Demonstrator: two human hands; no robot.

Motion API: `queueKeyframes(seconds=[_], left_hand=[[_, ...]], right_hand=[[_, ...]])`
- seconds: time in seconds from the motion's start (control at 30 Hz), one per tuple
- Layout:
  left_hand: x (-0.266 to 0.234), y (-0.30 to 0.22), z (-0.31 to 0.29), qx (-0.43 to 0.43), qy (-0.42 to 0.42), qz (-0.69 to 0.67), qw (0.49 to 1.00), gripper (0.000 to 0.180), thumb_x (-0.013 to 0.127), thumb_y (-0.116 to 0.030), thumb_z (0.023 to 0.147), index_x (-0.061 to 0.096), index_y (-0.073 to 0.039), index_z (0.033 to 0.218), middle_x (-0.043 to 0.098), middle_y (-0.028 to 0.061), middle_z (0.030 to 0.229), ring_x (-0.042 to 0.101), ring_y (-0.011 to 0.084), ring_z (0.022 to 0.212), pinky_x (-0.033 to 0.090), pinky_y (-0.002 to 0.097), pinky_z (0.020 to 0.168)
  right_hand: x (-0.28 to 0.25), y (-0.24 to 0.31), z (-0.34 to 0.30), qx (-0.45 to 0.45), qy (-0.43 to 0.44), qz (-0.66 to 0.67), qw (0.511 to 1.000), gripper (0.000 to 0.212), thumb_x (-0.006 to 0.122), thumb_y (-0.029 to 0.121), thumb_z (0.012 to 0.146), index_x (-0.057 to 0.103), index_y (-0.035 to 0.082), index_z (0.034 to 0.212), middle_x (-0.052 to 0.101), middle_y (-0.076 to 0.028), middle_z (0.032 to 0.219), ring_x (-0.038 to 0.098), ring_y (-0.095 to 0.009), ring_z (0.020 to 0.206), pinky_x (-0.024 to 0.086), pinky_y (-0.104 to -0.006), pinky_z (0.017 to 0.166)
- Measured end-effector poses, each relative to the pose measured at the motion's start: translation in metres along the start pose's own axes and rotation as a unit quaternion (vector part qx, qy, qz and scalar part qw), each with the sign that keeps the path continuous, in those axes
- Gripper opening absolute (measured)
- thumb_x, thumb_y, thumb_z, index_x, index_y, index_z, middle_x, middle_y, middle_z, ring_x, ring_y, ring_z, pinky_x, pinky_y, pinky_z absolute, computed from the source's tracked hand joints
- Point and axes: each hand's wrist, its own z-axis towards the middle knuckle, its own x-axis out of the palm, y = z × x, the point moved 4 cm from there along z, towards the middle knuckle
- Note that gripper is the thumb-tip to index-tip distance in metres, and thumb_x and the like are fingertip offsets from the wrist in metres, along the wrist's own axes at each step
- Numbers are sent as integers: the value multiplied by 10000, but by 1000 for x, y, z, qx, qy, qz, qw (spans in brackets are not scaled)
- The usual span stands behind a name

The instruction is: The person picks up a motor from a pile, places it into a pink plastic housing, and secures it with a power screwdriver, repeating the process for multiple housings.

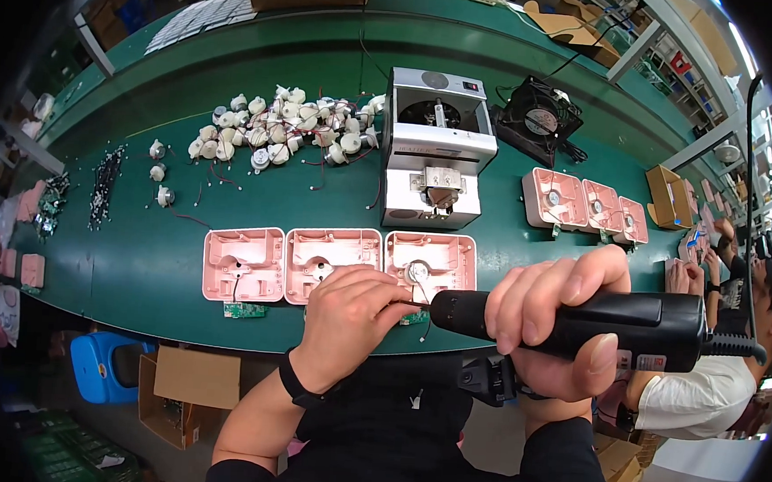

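Observation:
My right hand (pixel 567 316) is wrapped round a black corded electric screwdriver (pixel 655 321), held level with its nose toward the left. At that nose my left hand (pixel 351 314) is pinched closed; whatever sits between its fingertips is too small to make out. Beyond the hands three pink plastic housings stand in a row. A round metal motor (pixel 418 272) sits in the right housing (pixel 460 259), closest to the screwdriver. My left hand partly covers the middle housing (pixel 337 242). A small green circuit board (pixel 245 310) lies against the left housing (pixel 244 250).
Behind the housings stands a silver screw feeder (pixel 436 147), with a black fan (pixel 541 122) to its right. White motors (pixel 278 128) with wires are heaped at the back left. More pink housings (pixel 552 198) stand at right, near a co-worker's hands (pixel 686 279). A blue stool (pixel 104 370) stands below.

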Motion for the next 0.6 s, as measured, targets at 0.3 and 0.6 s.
queueKeyframes(seconds=[0.3, 0.6], left_hand=[[-5, -10, 0, 38, -12, 30, 999, 210, 857, -198, 679, 709, -81, 773, 698, 43, 787, 672, 232, 798, 533, 353, 761], [-4, -15, -1, 70, -9, 53, 996, 210, 848, -196, 684, 694, -83, 772, 668, 31, 770, 662, 223, 814, 528, 353, 774]], right_hand=[[3, 2, -6, 18, 6, 4, 1000, 497, 833, 349, 815, 467, 96, 1036, 571, -75, 751, 573, -203, 664, 506, -383, 685], [7, -3, 2, 20, -2, -65, 998, 513, 771, 487, 856, 448, 114, 993, 554, -26, 671, 568, -176, 511, 505, -350, 553]])
